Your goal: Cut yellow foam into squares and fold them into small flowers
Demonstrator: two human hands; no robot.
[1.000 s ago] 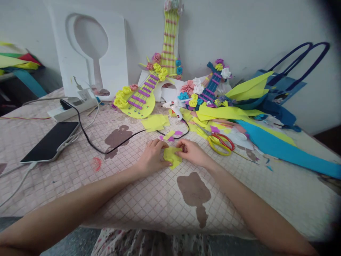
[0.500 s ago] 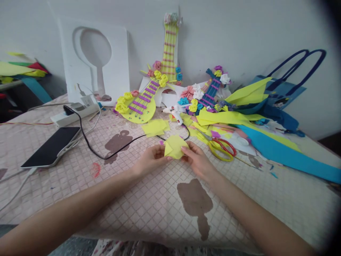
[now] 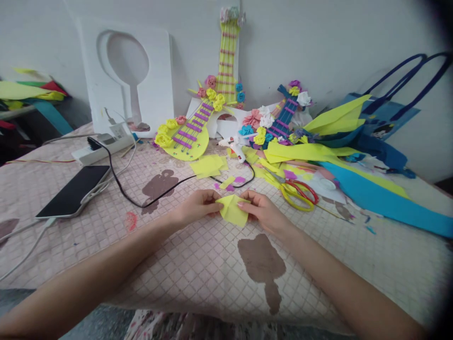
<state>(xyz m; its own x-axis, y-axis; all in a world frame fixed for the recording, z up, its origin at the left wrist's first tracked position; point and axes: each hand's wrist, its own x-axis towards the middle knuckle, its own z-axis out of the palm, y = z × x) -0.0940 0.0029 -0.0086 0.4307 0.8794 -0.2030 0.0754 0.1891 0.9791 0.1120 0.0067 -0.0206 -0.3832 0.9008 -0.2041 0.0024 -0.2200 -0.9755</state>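
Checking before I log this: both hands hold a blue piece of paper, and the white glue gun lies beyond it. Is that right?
Not quite: the head view shows that the piece of paper is yellow, not blue. The left hand and right hand do both hold it, and the white glue gun lies beyond it.

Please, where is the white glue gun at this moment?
In the head view, the white glue gun lies on the table slightly right of centre, beyond the yellow paper held by the left hand and right hand, beside the yellow squares.
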